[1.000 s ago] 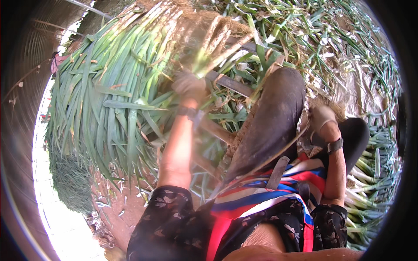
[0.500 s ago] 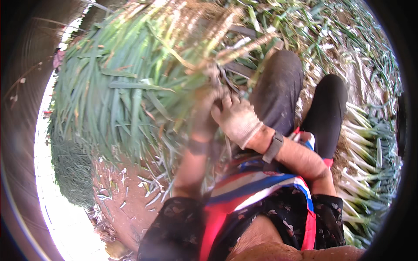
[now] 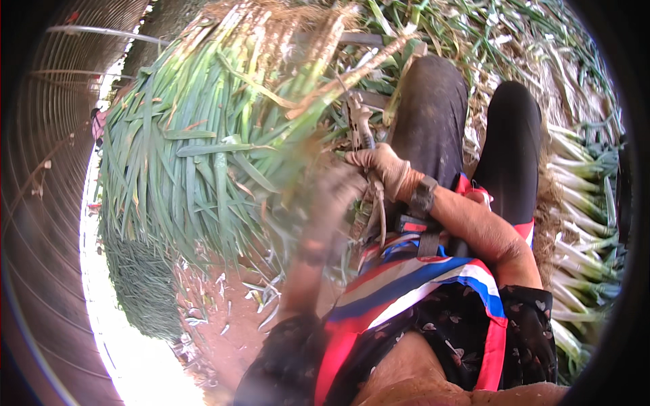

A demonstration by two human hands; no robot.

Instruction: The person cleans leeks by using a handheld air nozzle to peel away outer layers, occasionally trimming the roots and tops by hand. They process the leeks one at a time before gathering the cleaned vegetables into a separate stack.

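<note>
My right hand, in a pale work glove, is closed in front of my knees. Its fingers curl at the lower end of a pale grey, notched piece, perhaps a tool, which points away from me; what lies inside the grip is hidden. Just left of it, my left hand is smeared by motion, so its fingers and anything in them cannot be made out. Beyond and left of my hands lies a big heap of leeks, roots at the far side and green leaves hanging toward me. Below my right hand hangs a thin pale strip.
Leeks with bare white stems lie in a row at my right. Leaf scraps cover the ground ahead. Another green pile stands at the left, by reddish soil. My bent legs are close to my hands.
My right hand has shifted slightly right and now shows beside the pale grey piece. My left hand has moved a little lower, still blurred. The heap sits slightly further right in view.
</note>
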